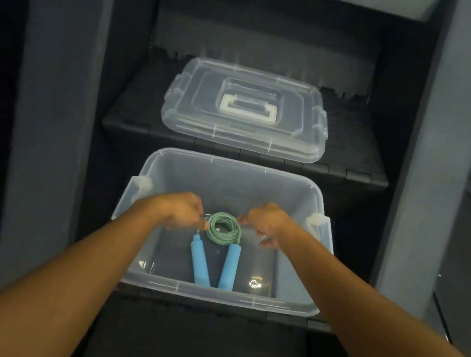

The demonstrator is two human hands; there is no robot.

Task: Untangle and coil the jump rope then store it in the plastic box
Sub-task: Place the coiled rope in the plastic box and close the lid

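Note:
The jump rope (224,228) is wound into a small green coil, and its two blue handles (229,265) lie in a V on the floor of the clear plastic box (210,293). Both of my hands are inside the box at the coil. My left hand (183,210) pinches the coil's left edge. My right hand (264,221) pinches its right edge. The box stands open on a dark lower shelf in front of me.
The box's clear lid (243,108) with a white handle lies flat on the dark shelf (352,173) just behind and above the box. Grey upright panels (52,118) flank the shelves on both sides.

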